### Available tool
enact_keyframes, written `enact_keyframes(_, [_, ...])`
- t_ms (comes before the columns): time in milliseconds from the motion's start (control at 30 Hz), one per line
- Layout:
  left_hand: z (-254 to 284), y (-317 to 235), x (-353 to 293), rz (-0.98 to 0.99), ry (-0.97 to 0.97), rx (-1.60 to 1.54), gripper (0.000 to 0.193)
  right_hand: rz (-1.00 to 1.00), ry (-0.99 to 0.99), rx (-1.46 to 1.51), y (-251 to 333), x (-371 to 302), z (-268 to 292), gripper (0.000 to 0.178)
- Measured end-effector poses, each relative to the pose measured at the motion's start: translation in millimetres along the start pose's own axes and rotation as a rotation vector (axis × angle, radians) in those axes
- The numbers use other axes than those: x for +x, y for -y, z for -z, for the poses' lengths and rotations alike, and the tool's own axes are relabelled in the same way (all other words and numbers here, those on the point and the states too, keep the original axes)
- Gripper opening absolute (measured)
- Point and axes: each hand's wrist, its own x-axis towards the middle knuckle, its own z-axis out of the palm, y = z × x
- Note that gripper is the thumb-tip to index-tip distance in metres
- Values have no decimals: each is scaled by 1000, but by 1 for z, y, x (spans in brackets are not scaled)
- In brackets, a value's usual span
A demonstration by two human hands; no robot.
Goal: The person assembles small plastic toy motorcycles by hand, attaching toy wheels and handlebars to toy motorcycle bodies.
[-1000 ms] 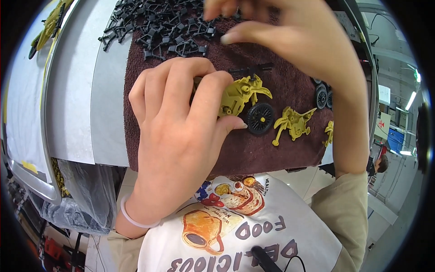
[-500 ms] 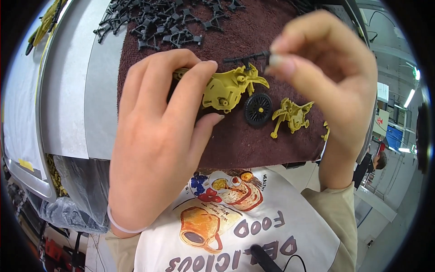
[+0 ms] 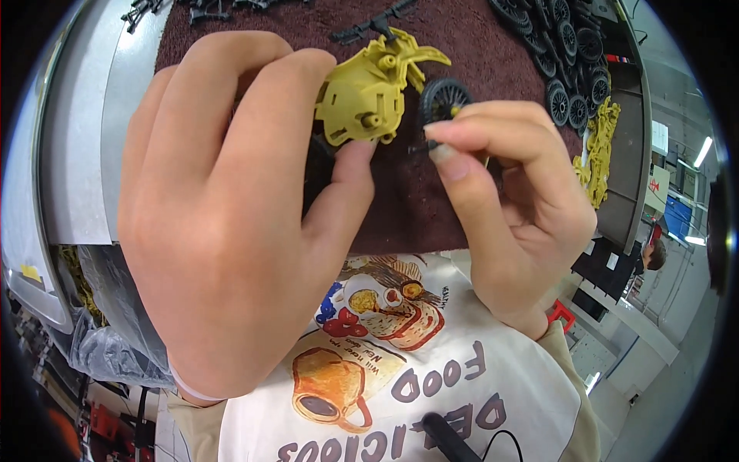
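My left hand [image 3: 231, 177] is closed on a yellow toy motorbike body half [image 3: 358, 100], its thumb under the lower edge and its fingers over the left end. A black handlebar [image 3: 373, 23] sits across the body's upper front. Just right of the body, a black spoked wheel [image 3: 440, 100] with a yellow hub stands near its front fork. My right hand [image 3: 523, 200] is beside the wheel, thumb and forefinger pinched together. A small dark bit shows at those fingertips, too small to name. The area behind the right hand is hidden.
A dark red towel [image 3: 400, 223] covers the work surface. Black spoked wheels [image 3: 570, 46] are heaped at the far right, with yellow plastic parts [image 3: 600, 154] beside them. Several black frame parts [image 3: 208, 11] lie at the far left. A grey metal surface [image 3: 135, 100] borders the towel.
My right hand has left the handlebar's end and come down beside the wheel. The view has shifted, bringing the heap of wheels into sight. The small yellow part right of the wheel is now hidden.
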Motion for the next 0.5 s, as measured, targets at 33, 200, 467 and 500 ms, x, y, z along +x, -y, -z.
enact_keyframes(33, [-3,-1,0,7,-16,-10,33,35,-7,-67,-1,0,-1,15])
enact_keyframes(200, [12,-22,11,150,120,145,30,109,-51,-127,-6,-4,-9,17])
enact_keyframes(467, [-4,-1,-9,178,-64,-74,28,290,193,-141,-23,5,9,27])
enact_keyframes(500, [0,-2,-5,63,-11,51,28,283,185,-131,-19,5,11,33])
